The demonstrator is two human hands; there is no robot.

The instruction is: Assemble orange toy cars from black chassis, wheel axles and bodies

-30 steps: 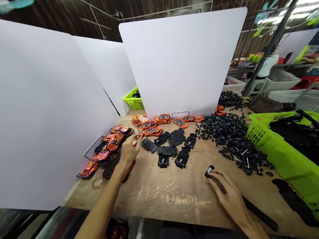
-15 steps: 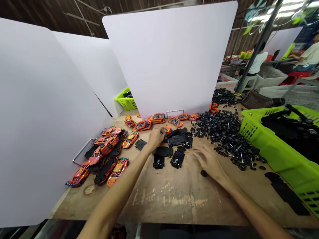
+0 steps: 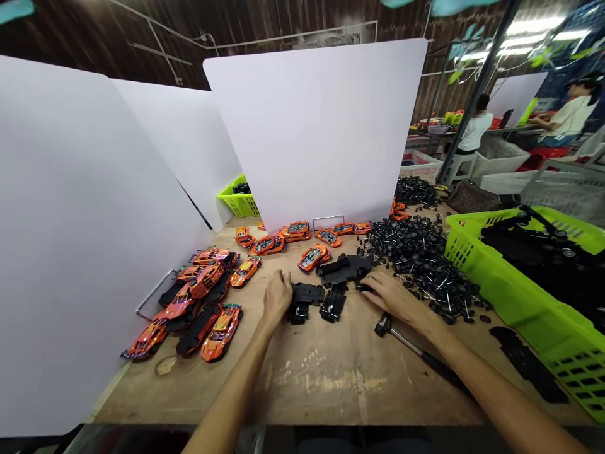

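Observation:
My left hand [image 3: 278,296] rests just left of a black toy car chassis [image 3: 308,292], fingers curled together; what is in them is hidden. My right hand [image 3: 388,296] has its fingers curled around a small black car chassis [image 3: 363,285], mostly covered by the hand. Between the hands lie more black chassis, one with wheels [image 3: 333,304] and a larger flat base [image 3: 347,269]. An orange car shell [image 3: 314,257] lies upside down beyond them. Beneath my right forearm is a hammer [image 3: 384,325] with a black head and handle.
Orange toy cars [image 3: 222,331] are stacked at left, and more shells [image 3: 269,244] lie along the white board [image 3: 316,139]. A heap of wheels on axles [image 3: 416,252] spreads at right beside a green basket [image 3: 515,284] of black parts. Two people sit in the background.
My left hand has moved left and nearer me, away from the orange shell. The right hand has closed in on the chassis, and the hammer's shaft shows. The camera view has shifted slightly.

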